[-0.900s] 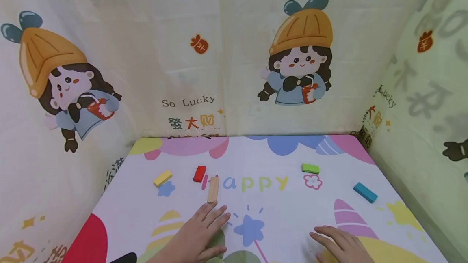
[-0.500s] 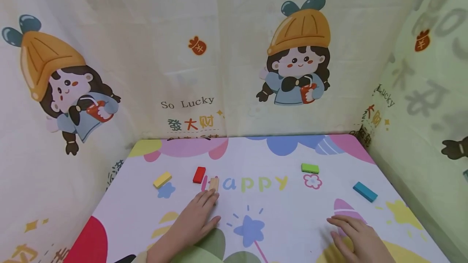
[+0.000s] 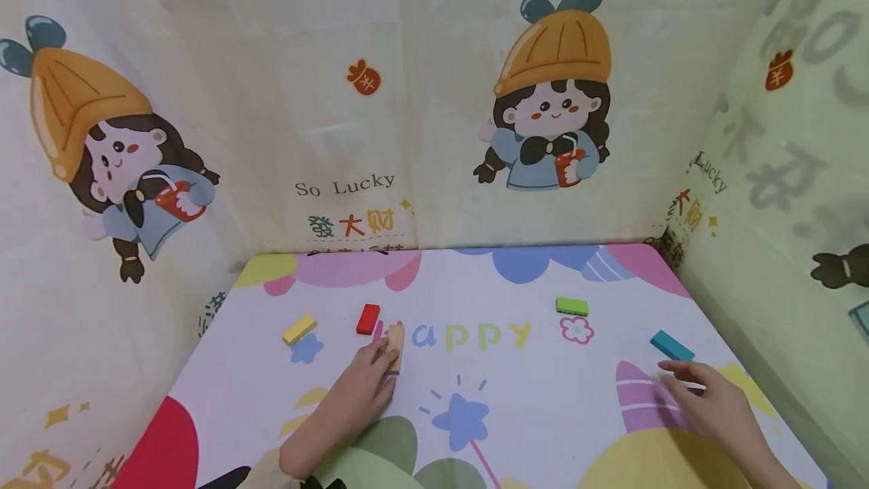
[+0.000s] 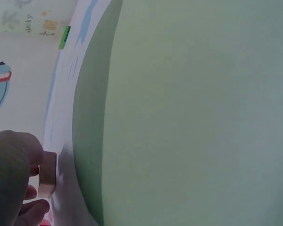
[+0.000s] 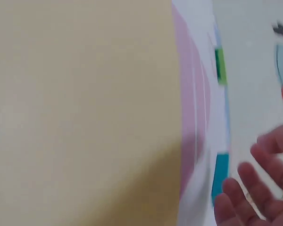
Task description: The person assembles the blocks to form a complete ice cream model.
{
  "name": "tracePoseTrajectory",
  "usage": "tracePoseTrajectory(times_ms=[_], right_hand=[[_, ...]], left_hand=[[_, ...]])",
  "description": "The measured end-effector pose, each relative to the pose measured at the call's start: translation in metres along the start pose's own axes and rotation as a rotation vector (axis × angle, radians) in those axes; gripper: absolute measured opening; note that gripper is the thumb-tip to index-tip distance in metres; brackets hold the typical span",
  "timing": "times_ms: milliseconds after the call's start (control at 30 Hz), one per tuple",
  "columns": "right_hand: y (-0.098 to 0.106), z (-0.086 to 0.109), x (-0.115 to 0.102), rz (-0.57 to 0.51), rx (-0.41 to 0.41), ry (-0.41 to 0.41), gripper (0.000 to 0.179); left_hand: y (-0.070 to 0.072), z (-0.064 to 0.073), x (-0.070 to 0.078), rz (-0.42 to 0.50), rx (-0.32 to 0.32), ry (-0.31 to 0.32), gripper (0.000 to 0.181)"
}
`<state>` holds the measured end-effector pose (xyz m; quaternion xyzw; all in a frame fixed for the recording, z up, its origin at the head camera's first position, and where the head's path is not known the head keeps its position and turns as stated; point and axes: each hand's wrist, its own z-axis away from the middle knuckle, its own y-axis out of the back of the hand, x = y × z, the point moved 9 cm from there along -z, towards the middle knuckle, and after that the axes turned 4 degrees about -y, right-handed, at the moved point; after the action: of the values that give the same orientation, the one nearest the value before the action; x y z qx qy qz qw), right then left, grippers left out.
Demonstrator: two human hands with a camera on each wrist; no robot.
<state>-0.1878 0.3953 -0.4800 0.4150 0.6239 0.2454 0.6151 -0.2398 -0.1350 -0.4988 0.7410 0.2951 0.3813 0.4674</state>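
Observation:
Against the long wooden block [image 3: 395, 349], my left hand [image 3: 360, 383] has its fingers along the left side and its thumb by the near end. In the left wrist view, the end of that block [image 4: 47, 174] shows between thumb and fingers. My right hand [image 3: 713, 398] hovers just in front of the blue block [image 3: 672, 345], fingers loosely bent and holding nothing. The right wrist view has the fingertips beside the blue block [image 5: 220, 174]. A red block [image 3: 368, 319] lies just left of the wooden one.
A yellow block [image 3: 299, 330] lies farther left on the printed table [image 3: 516, 391]. Toward the back right is a green block [image 3: 572, 306]. Patterned cloth walls [image 3: 448, 134] enclose the table at the back and both sides.
My left hand has moved forward to the wooden block and closed its fingers about it. My right hand has moved right and forward to the blue block.

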Motion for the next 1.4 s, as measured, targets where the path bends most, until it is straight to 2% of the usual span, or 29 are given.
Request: tracePoseTrajectory(times_ms=[133,267,367,467,533,633,933,1200,1400], right_hand=[[0.009,-0.022,0.039,-0.074,-0.028,-0.191,0.045],[0.010,-0.036,0.070,-0.216,-0.063,-0.390,0.060],[0.007,-0.042,0.079,-0.279,-0.070,-0.489,0.062],[0.005,-0.046,0.082,-0.286,-0.073,-0.536,0.062],[0.004,-0.048,0.083,-0.271,-0.083,-0.542,0.063],[0.003,-0.050,0.081,-0.235,-0.087,-0.508,0.063],[0.003,-0.053,0.079,-0.149,-0.062,-0.481,0.057],[0.003,-0.053,0.073,-0.092,-0.048,-0.409,0.052],[0.003,-0.052,0.062,-0.087,-0.044,-0.374,0.052]], left_hand=[[0.002,-0.004,-0.005,0.024,0.021,0.008,0.037],[0.007,-0.008,-0.010,0.055,0.067,0.029,0.033],[0.012,-0.010,-0.011,0.067,0.093,0.028,0.031],[0.013,-0.012,-0.015,0.064,0.082,0.029,0.033],[0.012,-0.013,-0.018,0.058,0.069,0.030,0.034],[0.009,-0.014,-0.021,0.068,0.049,0.033,0.035],[0.009,-0.012,-0.015,0.132,0.025,0.029,0.040],[0.006,-0.009,-0.014,0.062,0.016,0.020,0.045],[0.000,-0.005,-0.012,0.026,-0.038,0.051,0.047]])
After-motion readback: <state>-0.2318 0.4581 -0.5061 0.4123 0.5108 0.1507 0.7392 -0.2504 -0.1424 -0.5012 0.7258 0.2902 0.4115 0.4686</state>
